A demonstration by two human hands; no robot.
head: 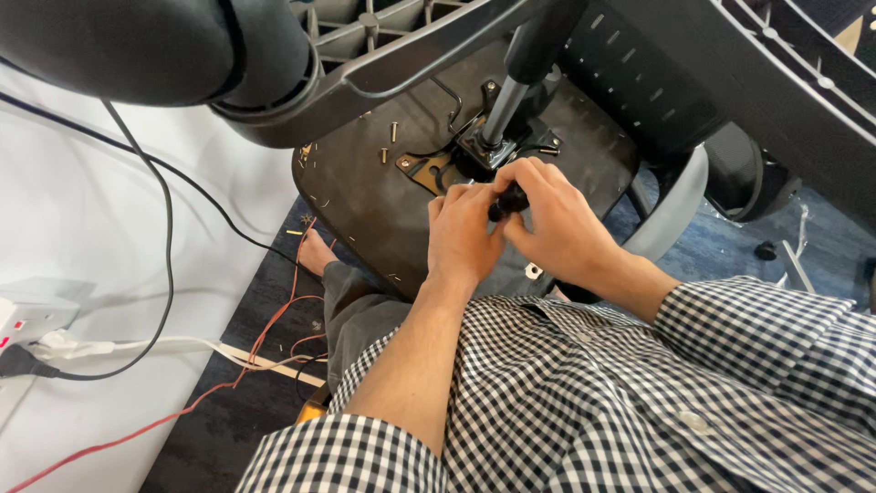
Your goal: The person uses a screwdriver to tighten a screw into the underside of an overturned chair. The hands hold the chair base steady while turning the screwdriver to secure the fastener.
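An upturned office chair seat [374,196] lies in front of me with its black underside up. A metal mechanism plate [456,160] is fixed at its centre, and a gas cylinder [504,110] rises from it. My left hand [464,239] and my right hand [557,224] are pressed together just below the plate, both closed on a small black knob-like part [508,201]. Loose screws [392,132] lie on the seat underside to the left of the plate.
The chair base [301,82] and backrest frame [785,82] arch overhead. A grey armrest [675,205] sits at right. Black cable [166,228], red wires [274,319] and a power strip [27,324] lie on the white surface at left. My bare foot [315,254] rests by the seat edge.
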